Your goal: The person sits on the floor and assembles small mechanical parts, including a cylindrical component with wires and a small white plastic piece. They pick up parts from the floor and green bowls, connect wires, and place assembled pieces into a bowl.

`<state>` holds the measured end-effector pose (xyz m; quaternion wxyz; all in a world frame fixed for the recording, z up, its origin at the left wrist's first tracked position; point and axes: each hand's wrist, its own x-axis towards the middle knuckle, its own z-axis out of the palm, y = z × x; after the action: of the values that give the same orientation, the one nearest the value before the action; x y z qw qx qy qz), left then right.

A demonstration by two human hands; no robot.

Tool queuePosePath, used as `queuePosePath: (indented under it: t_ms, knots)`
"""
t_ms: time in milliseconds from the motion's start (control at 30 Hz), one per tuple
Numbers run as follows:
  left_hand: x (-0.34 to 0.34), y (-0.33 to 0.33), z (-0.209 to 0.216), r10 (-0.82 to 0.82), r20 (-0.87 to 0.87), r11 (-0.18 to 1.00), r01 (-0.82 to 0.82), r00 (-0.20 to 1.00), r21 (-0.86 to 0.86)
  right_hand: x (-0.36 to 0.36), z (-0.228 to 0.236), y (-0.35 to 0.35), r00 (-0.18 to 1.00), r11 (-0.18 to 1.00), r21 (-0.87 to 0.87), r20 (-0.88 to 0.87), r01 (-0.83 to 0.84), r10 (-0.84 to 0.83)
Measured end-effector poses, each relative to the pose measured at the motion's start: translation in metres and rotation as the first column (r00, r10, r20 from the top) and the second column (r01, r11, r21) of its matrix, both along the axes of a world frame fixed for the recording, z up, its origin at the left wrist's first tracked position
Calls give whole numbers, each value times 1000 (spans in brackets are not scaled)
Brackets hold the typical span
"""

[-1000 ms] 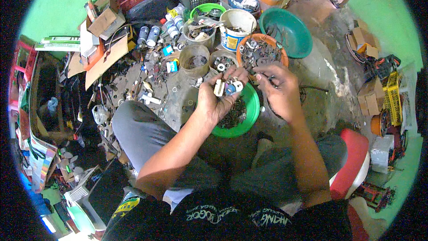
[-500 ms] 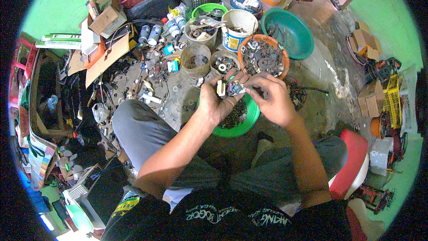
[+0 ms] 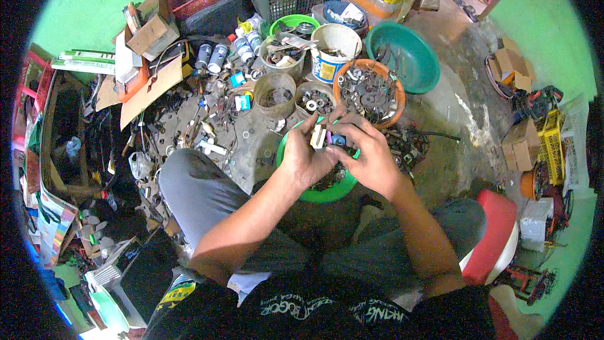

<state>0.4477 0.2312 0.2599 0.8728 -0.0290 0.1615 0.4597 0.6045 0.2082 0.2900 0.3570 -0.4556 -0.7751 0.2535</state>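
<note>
Grey concrete flr (image 3: 443,116), green wall (image 3: 563,31). L hand (image 3: 303,158) holds cream plastic block (image 3: 318,137); R hand (image 3: 370,150), closer in vs 0.5s ago, pinches blue-purple round part (image 3: 338,140).

Beneath us spreads a scuffed grey concrete floor (image 3: 450,110) carrying a round orange plastic basin (image 3: 402,97); just beyond it to the right we see a round teal plastic basin (image 3: 416,66), and to its left a white plastic bucket (image 3: 323,70) and a cloudy grey plastic tub (image 3: 269,111). Nearer us than the orange basin sits a bright green round plastic bowl (image 3: 330,196), while a thin black cable (image 3: 439,134) lies near its right side. Well left of the orange basin we find a small blue-and-white carton (image 3: 243,102) and a long white plastic piece (image 3: 212,147).
</note>
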Motion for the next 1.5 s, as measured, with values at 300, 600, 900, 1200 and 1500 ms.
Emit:
queuePosePath:
  t_ms: [300, 600, 900, 1200, 1500]
  knots:
    - [4, -4, -31, -130, -44, 990, 127, 991, -54, 5, -9, 8, 983, 983, 32, 29, 181, -182]
    - [5, -4, -18, -187, -205, 981, 173, 961, -84, 7, -11, 13, 980, 980, -51, -32, 193, -194]
    - [-19, 24, 12, 172, -122, 956, -195, 977, -217, 26, 7, 14, 949, 949, -33, 12, 314, -314]
    - [-8, 3, -25, 38, -27, 984, -33, 999, 172, -12, -2, -2, 999, 1000, -3, -37, 8, -9]
    - [-2, 3, -15, -8, -28, 998, 10, 1000, 68, -3, -11, 8, 982, 986, -103, -123, 129, -141]
